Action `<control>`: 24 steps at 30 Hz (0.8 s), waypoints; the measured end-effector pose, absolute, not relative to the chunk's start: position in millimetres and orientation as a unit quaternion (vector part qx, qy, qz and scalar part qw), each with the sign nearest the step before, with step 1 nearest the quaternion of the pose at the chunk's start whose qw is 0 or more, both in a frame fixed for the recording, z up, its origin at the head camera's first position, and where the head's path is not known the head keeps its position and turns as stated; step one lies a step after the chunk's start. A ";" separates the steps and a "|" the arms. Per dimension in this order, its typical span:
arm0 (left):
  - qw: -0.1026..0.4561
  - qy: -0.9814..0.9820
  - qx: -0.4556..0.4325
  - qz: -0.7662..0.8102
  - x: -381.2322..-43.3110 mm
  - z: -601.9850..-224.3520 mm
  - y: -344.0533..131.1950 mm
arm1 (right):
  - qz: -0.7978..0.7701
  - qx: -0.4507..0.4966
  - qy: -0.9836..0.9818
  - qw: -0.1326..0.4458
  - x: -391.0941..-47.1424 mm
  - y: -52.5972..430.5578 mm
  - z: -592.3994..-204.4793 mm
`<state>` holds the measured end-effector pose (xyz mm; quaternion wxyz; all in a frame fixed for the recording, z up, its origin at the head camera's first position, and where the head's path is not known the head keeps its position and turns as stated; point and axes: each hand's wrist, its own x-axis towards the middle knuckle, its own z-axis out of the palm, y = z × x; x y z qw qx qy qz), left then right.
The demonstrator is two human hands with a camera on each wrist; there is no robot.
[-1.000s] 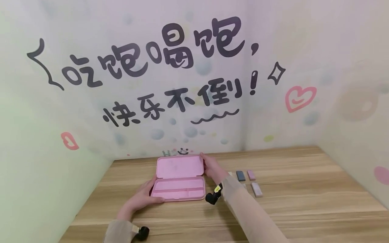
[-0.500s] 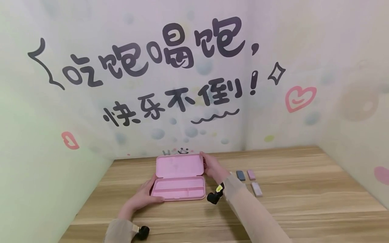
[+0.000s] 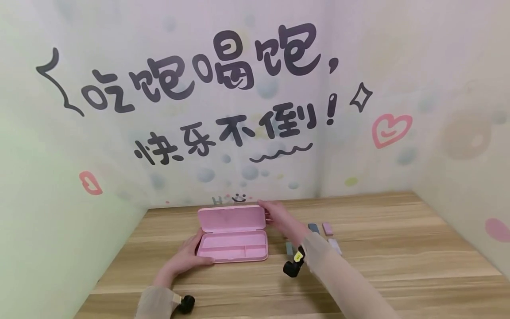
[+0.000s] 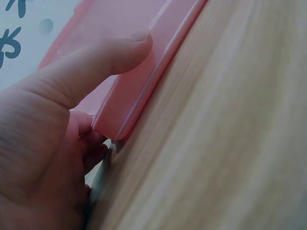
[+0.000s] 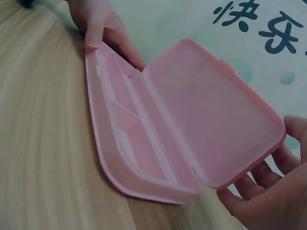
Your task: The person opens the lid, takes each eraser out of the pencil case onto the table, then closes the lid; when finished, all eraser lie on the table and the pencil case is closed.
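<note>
A pink pencil case (image 3: 223, 256) stands with its lid (image 3: 232, 219) raised on the wooden table, its divided compartments showing. My left hand (image 3: 185, 258) grips the left end of the base. In the left wrist view its thumb (image 4: 129, 52) lies over the front rim and the other fingers are partly hidden around the end. My right hand (image 3: 280, 218) holds the lid at its right edge. In the right wrist view the right fingers (image 5: 261, 175) curl behind the lid's edge, with the thumb at its upper corner.
Several small blocks lie right of the case: a dark blue block (image 3: 313, 228), a pink block (image 3: 327, 228), a whitish block (image 3: 334, 245) and a greenish block (image 3: 289, 248). My right forearm passes close to them. A printed wall sheet (image 3: 239, 177) rises behind the table (image 3: 239, 292).
The lid has swung up and forward from a flatter position, with my right hand on it. My right wrist has shifted right, uncovering the greenish block. The left hand stays at the base.
</note>
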<state>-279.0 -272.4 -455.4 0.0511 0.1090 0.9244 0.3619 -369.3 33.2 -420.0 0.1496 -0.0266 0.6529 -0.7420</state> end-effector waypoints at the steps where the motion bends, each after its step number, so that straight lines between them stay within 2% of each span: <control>1: 0.051 0.924 0.111 0.361 -279.1 -455.2 -272.1 | -0.732 -0.036 0.663 0.151 -366.6 35.4 -419.5; 10: 0.041 0.928 0.113 0.354 -281.6 -458.0 -272.7 | -0.667 -0.087 0.722 0.165 -343.3 47.4 -425.3; 17: 0.083 0.860 0.126 0.487 -284.0 -457.8 -278.4 | -0.652 -0.100 0.735 0.156 -326.2 49.1 -434.6; 24: 0.104 0.825 0.115 0.543 -279.2 -452.2 -282.7 | -0.642 -0.103 0.747 0.142 -313.4 50.3 -443.1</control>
